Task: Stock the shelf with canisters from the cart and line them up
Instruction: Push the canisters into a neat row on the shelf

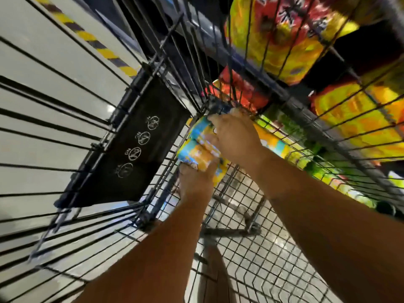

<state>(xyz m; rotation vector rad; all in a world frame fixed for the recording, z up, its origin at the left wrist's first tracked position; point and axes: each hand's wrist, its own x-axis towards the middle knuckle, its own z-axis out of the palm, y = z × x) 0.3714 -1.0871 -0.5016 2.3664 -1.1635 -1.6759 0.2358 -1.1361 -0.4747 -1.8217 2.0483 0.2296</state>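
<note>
Both my arms reach down into a black wire cart [258,254]. At its far corner lie several yellow and blue canisters [197,149], stacked on their sides. My left hand [196,182] grips the lower canister from underneath. My right hand [234,136] is closed over the top of the upper canisters. More yellow and blue canisters [274,142] lie along the cart's right wall, behind my right wrist. The picture is blurred by motion.
A black child-seat flap [140,147] with white warning icons hangs on the cart's end wall. Beyond the right wall, shelves hold yellow and red snack bags [282,33] and green packs [323,167]. Grey floor with a yellow-black stripe [91,40] lies to the left.
</note>
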